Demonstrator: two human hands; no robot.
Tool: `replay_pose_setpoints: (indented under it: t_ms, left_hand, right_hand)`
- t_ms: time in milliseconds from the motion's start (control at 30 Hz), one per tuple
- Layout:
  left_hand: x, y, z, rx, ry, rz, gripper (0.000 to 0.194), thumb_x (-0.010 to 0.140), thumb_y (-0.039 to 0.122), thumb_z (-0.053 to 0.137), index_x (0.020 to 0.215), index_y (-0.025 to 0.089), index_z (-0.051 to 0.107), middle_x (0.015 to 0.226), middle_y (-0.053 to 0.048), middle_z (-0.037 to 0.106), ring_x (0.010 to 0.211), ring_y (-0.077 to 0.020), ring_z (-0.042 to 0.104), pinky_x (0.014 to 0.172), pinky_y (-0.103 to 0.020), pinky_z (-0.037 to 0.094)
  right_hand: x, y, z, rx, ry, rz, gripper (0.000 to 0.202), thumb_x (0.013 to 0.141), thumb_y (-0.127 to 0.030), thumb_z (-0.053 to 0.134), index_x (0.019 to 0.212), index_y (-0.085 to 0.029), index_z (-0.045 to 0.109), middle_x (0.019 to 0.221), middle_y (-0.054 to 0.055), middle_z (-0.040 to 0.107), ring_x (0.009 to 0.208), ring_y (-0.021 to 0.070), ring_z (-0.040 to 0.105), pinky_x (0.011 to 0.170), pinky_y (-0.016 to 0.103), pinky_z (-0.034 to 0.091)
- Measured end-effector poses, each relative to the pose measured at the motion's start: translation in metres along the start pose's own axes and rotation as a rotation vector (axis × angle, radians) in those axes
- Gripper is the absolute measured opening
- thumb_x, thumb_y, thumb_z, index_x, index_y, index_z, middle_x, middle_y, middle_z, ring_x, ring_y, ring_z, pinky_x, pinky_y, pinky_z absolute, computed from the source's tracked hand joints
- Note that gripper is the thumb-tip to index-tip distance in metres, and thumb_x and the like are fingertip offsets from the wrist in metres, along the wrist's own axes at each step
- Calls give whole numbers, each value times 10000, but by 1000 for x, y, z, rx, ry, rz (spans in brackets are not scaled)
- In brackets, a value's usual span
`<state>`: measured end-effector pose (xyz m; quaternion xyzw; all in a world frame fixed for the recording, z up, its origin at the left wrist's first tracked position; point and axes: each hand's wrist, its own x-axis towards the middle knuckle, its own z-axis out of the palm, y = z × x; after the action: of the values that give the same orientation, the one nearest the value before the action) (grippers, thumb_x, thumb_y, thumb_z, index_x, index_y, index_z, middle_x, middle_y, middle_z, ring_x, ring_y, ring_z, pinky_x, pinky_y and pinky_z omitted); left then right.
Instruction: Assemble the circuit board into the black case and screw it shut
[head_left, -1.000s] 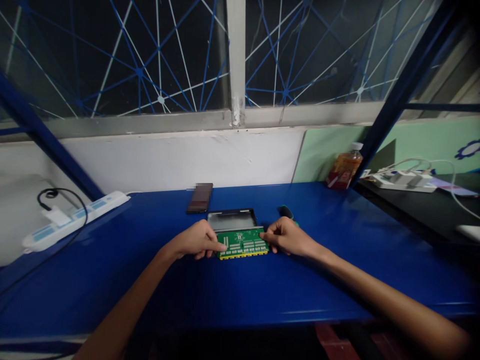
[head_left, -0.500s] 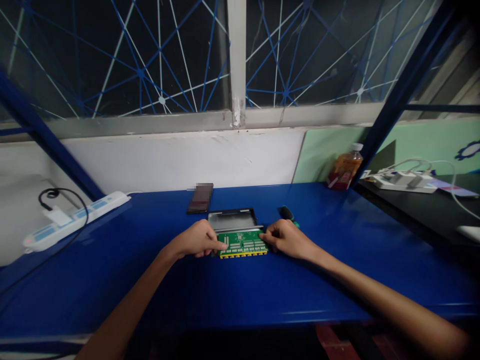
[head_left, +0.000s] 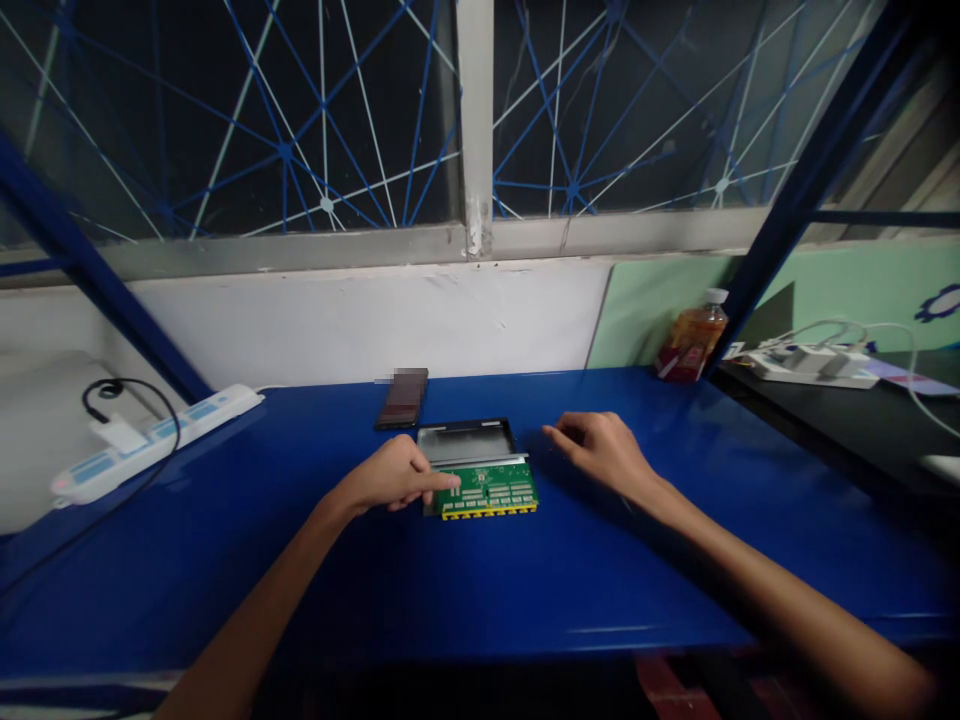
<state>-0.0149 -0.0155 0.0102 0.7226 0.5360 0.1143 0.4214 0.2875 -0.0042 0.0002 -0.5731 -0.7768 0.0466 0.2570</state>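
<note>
A green circuit board [head_left: 495,488] with a yellow connector strip [head_left: 489,513] along its near edge lies on the blue table. Just behind it sits a shallow black tray-like housing [head_left: 469,440] with a grey inside. My left hand [head_left: 394,477] is closed at the board's left edge, one fingertip pressing on its top face. To the right of the housing, apart from the board, my right hand [head_left: 600,450] hovers low over the table with curled fingers. It covers the spot where a dark, teal-trimmed tool lay; whatever is under those fingers is hidden.
Behind the housing lies a dark phone [head_left: 403,398]. A white power strip [head_left: 161,440] with a black cable is at the left. A drink bottle [head_left: 691,338] stands at the back right, near another power strip [head_left: 814,365] on a black surface.
My right hand has let go of the board's right edge and moved right and back, over the dark tool. My left fingertip has shifted slightly inward on the board.
</note>
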Motion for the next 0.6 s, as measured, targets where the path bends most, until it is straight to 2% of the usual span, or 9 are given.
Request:
replay_pose_setpoints:
  t_ms: [100,200,300,367,467,600]
  left_hand:
    - [2,1,0,17,120,59,477,759,522,644,478,145,562,360,39,391,334,-70,344,373,-210,241]
    - [3,2,3,56,283,214,428,771,490,651,528,142,598,437,22,466,405,-79,384,413,-220,264]
    - [4,5,9,195,451,430,336,782,480,654,701,157,696,654,-26,610,563,-123,505,530,-253,378]
    - [4,7,15,319,516,564,319,758,483,684,858,183,725,847,-60,657,759,-181,576,696,-316,443]
    - [4,11,25,425,458,688,457,725,516,708,1061,208,686,1053,-90,643,963,-245,571,846,-410,437]
    - [5,13,38,517,386,757,601,685,581,718,1159,220,634,1162,-97,615,1076,-285,538,924,-485,394]
  right_hand:
    - [8,16,-8,-87,91,57,328,865,-443,487,695,-206,638,627,39,660,554,165,568,498,264,276]
    - [13,32,-11,-221,108,136,371,847,-534,487,823,-209,665,659,67,676,606,212,604,492,270,282]
    - [17,45,-6,-318,47,192,519,801,-649,482,974,-192,659,708,110,687,625,259,617,481,288,291]
    - [18,50,0,-324,-18,198,587,781,-693,466,1021,-191,653,722,125,690,654,285,630,490,301,312]
    - [19,54,10,-300,-110,198,611,761,-698,485,1059,-191,649,805,144,704,727,313,651,515,315,346]
    - [20,56,17,-264,-164,185,500,780,-587,537,1043,-182,663,898,158,707,794,317,656,540,319,369]
